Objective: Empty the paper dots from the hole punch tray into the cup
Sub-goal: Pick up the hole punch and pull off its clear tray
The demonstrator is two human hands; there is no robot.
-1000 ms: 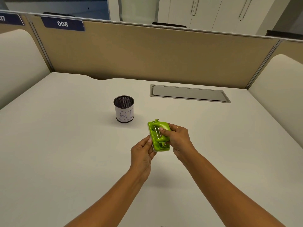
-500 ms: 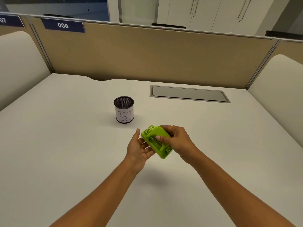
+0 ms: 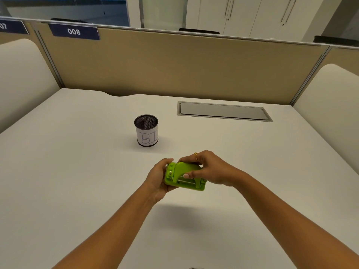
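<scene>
A lime-green hole punch is held above the white desk in both hands, lying roughly sideways with its lever facing me. My left hand cups its left end from below. My right hand grips the top and right end, thumb on the lever. Its tray underneath is hidden. A black mesh cup with a white paper label stands upright on the desk, beyond and left of the punch, apart from both hands. No paper dots are visible.
A grey cable hatch is set into the white desk at the back right. Beige partition panels close the desk at the back and on both sides.
The punch has turned from tilted to lying more sideways. My left hand, which was open under it, has closed around its left end. Both hands have shifted slightly right.
</scene>
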